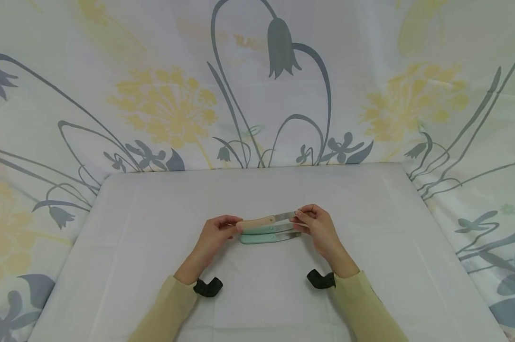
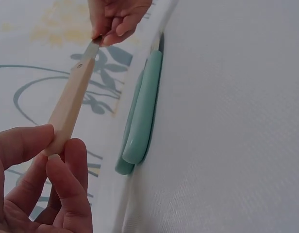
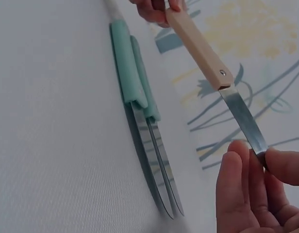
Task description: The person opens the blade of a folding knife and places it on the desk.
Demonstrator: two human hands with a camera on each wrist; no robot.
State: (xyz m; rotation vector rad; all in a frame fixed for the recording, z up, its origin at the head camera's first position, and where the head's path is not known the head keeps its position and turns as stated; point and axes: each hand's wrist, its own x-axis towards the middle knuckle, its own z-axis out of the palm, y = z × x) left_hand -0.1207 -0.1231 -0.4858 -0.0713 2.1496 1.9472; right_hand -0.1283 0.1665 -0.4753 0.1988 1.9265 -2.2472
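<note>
A knife with a beige handle is held level between both hands, lifted off the table. My left hand pinches the butt end of its handle between thumb and fingers. At the other end, my right hand pinches the tip of the metal blade. Two knives with mint-green handles lie side by side on the table just below. The nearer green knife shows most of its handle and blade; the farther green knife is partly covered by it in the wrist views.
A white cloth covers the table. Behind it and at both sides hangs a curtain with grey and yellow flower prints. Each wrist carries a black camera mount.
</note>
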